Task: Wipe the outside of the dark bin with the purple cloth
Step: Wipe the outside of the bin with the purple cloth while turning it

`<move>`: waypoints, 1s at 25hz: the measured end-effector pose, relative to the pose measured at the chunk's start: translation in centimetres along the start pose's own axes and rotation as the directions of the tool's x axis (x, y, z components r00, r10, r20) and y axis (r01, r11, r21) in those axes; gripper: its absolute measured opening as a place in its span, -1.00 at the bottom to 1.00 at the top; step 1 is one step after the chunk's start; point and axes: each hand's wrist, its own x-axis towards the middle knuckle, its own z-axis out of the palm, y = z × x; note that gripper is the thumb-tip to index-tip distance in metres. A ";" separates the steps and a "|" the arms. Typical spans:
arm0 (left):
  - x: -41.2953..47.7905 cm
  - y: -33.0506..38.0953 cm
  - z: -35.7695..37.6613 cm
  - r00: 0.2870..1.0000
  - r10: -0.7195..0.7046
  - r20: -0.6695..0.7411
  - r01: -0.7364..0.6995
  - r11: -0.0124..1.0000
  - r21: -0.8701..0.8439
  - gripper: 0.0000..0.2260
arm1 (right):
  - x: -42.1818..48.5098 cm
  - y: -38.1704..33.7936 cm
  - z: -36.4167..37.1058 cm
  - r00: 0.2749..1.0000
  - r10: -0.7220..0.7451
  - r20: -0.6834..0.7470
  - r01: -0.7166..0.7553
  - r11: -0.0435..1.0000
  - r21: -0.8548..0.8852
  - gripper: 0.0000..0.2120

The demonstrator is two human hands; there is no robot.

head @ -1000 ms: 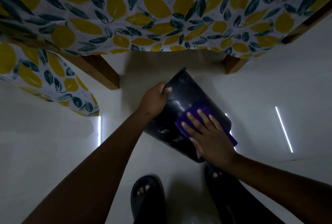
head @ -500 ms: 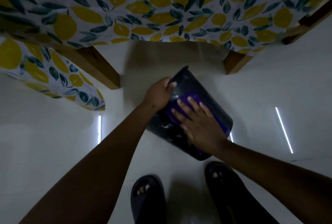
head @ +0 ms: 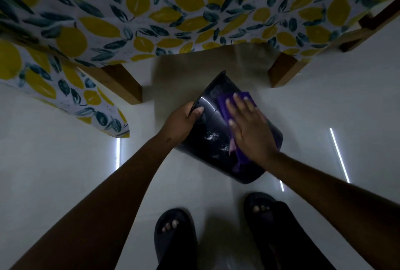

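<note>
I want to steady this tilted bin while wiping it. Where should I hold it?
Grip the bin by its open rim, from its left side, as the left hand does now. The rim gives a lip to hook, leaving the wall free for the right hand and cloth.

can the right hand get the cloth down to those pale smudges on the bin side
Probably yes: the right hand and purple cloth lie flat on the dark bin beside the smudges, nothing between.

Dark bin tilted on a pale floor, open rim toward a table draped in a lemon-print cloth. Left hand grips the rim; right hand presses the purple cloth flat against the bin's side. Two sandalled feet below.
</note>
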 end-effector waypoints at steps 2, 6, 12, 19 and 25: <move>0.1 0.0 0.2 0.999 -0.002 -0.034 0.002 1.000 0.012 -0.78 | 0.1 1.2 -0.4 0.982 0.187 0.007 -0.187 0.978 0.092 -0.51; 0.8 -0.1 0.3 0.999 -0.002 -0.041 0.005 0.998 0.069 -0.75 | -6.1 -1.6 1.8 0.992 -0.129 0.014 0.129 0.980 -0.150 -0.45; 0.7 -0.3 0.3 0.999 -0.020 -0.032 0.020 1.000 0.017 -0.64 | -1.8 0.5 0.5 0.999 0.020 -0.030 -0.022 0.999 -0.050 -0.49; 1.9 1.8 1.1 0.998 -0.057 -0.031 0.056 0.998 -0.023 -0.67 | -0.4 -0.5 0.5 0.999 -0.015 -0.047 0.017 0.999 0.033 -0.50; -0.8 0.9 0.3 0.999 -0.045 0.026 0.048 0.993 -0.112 -0.72 | 0.1 1.9 0.8 0.995 0.095 -0.043 -0.085 0.977 0.195 -0.49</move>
